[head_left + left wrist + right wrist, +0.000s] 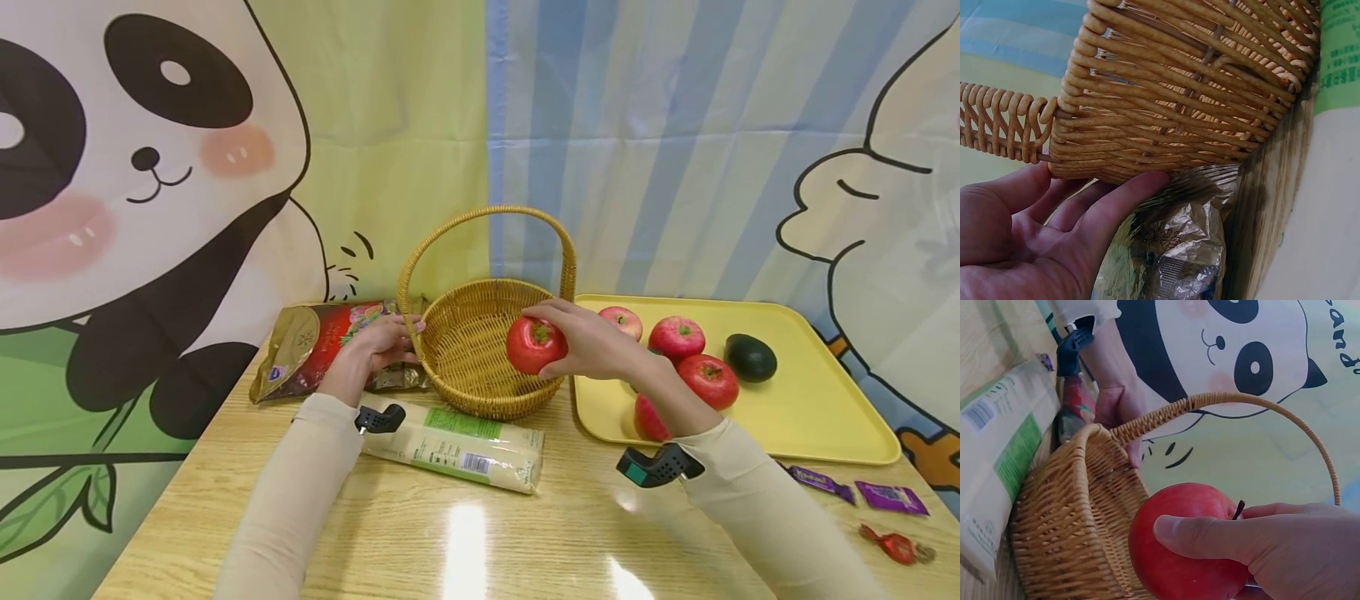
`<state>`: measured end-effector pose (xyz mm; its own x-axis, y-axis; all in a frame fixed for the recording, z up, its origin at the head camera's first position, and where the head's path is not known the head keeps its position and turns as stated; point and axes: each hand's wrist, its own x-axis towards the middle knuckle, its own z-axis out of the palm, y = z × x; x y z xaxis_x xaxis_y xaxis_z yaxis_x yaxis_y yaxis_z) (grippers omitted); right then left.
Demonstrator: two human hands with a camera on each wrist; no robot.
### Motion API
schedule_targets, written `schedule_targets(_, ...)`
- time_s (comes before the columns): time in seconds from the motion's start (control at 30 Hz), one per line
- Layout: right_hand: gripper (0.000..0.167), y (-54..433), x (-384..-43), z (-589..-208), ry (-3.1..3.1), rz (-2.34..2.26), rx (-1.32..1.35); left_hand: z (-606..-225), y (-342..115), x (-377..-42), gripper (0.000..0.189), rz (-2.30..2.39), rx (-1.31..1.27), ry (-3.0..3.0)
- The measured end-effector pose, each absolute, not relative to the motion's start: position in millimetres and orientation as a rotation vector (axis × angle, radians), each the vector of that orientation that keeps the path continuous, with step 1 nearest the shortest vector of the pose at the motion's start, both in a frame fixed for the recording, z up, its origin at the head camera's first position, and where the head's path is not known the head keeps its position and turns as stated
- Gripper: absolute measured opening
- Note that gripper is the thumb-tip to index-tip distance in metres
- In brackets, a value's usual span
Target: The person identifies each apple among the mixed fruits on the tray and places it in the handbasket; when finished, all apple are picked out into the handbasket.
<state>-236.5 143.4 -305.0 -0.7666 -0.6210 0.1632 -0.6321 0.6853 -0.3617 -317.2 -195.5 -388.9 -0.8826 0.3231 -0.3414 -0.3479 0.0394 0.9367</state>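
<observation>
A red apple [534,345] is gripped in my right hand [592,337], with the thumb along its side in the right wrist view. This hand holds it over the right part of the wicker basket [457,354], whose visible floor is bare. My left hand [381,343] touches the basket's left side by the foot of its tall handle [491,212]. In the left wrist view, its fingers [1119,203] lie fairly straight against the woven wall, and some fingertips are hidden behind it.
Right of the basket, a yellow tray [817,408] bears several red apples [677,337] and a dark green avocado [750,358]. A red-and-gold bag [322,342] lies at left, a pale packet [457,450] in front. Purple wrapped snacks [891,497] and a red-wrapped candy [896,546] lie front right.
</observation>
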Motion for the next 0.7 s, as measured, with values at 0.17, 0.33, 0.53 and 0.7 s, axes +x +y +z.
schedule_targets(0.17,0.079,129,-243,-314,-2.835,0.655,1.107,-388,-196,-317,0.058,1.899,-0.028,1.857)
schedule_targets(0.33,0.079,116,-249,-324,-2.843,0.671,1.121,-389,-196,-317,0.059,1.884,-0.031,1.868)
schedule_targets(0.53,0.080,102,-253,-338,-2.864,0.677,1.128,-389,-196,-317,0.058,1.884,-0.037,1.873)
schedule_targets(0.7,0.080,94,-255,-347,-2.872,0.682,1.117,-389,-196,-317,0.059,1.896,-0.039,1.856)
